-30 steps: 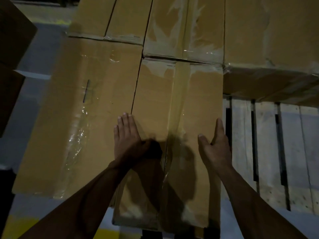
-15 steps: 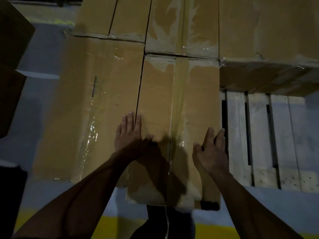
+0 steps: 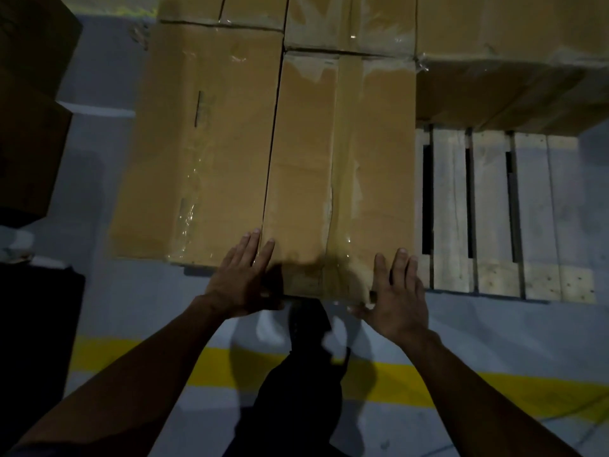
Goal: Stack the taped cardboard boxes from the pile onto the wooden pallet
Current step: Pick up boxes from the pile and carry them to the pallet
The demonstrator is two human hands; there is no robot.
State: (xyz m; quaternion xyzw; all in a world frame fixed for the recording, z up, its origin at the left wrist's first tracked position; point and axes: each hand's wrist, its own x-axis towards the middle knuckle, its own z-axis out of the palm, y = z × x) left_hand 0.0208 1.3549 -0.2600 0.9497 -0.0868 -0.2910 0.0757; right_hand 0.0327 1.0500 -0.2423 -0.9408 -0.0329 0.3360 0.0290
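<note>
The taped box (image 3: 342,173) lies flat on the wooden pallet (image 3: 494,212), just ahead of both sets of fingers. The left hand (image 3: 242,278) and right hand (image 3: 395,295) press its near end with fingers straight and slightly spread (nothing is gripped). Risk: an uneven push could skew the box against the neighbouring box (image 3: 204,143) beside the left fingers, leaving its near end overhanging the pallet edge.
</note>
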